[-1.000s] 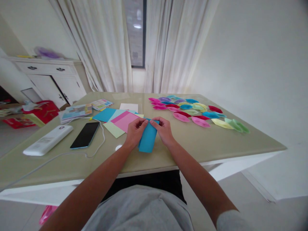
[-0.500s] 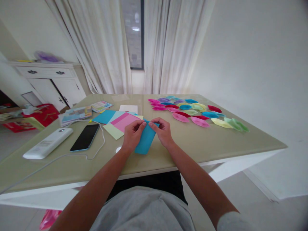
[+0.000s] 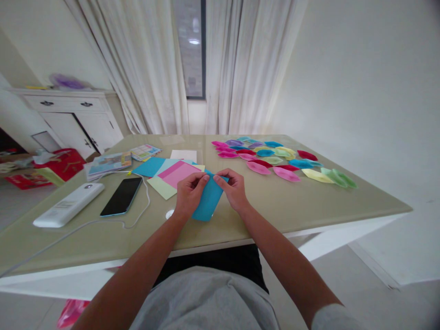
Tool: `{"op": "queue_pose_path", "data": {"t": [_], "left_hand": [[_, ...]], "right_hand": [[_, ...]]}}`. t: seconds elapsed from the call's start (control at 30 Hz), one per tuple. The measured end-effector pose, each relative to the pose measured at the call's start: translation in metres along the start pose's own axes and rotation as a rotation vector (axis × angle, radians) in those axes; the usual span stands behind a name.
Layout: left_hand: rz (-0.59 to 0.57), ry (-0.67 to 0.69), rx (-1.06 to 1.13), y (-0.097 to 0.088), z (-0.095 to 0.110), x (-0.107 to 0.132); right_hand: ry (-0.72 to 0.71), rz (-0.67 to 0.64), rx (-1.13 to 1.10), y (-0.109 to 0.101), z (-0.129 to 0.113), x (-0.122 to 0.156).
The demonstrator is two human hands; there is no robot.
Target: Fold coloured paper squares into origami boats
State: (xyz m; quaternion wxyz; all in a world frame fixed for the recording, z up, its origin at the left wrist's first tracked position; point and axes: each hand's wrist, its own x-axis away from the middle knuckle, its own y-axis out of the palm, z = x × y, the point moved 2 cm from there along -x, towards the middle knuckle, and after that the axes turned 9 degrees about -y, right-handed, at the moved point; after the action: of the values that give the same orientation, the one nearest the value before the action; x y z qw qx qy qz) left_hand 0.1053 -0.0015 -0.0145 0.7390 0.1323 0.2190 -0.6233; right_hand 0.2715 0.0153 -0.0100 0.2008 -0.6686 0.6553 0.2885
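A folded strip of blue paper point(image 3: 207, 204) lies tilted on the beige table point(image 3: 309, 201) in front of me. My left hand point(image 3: 189, 192) pinches its upper left edge with curled fingers. My right hand point(image 3: 233, 187) pinches its upper right corner, fingers bent onto the paper. Just behind my left hand lies a fan of loose coloured sheets point(image 3: 172, 173): blue, pink and pale green.
Several folded paper boats point(image 3: 275, 158) in pink, blue, yellow and green are spread at the back right. A black phone point(image 3: 122, 196) with a white cable, a white power bank point(image 3: 68, 205) and booklets point(image 3: 109, 162) lie to the left. A white cabinet point(image 3: 68, 114) stands beyond.
The blue paper has turned slightly, its lower end swinging left. Both hands stay on its upper end, shifting a little.
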Motion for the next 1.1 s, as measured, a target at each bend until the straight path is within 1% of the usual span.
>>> {"op": "queue_pose_path", "data": {"t": [0.5,1.1], "left_hand": [[0.010,-0.015,-0.023,-0.0003,0.0016,0.0007],[-0.001,-0.036,0.031,0.0001,0.0058,0.0011]], "right_hand": [[-0.023,0.004,0.014,-0.0002,-0.0004,-0.0001],[-0.008,0.012,0.057,-0.0009,-0.0011,0.0003]]}}
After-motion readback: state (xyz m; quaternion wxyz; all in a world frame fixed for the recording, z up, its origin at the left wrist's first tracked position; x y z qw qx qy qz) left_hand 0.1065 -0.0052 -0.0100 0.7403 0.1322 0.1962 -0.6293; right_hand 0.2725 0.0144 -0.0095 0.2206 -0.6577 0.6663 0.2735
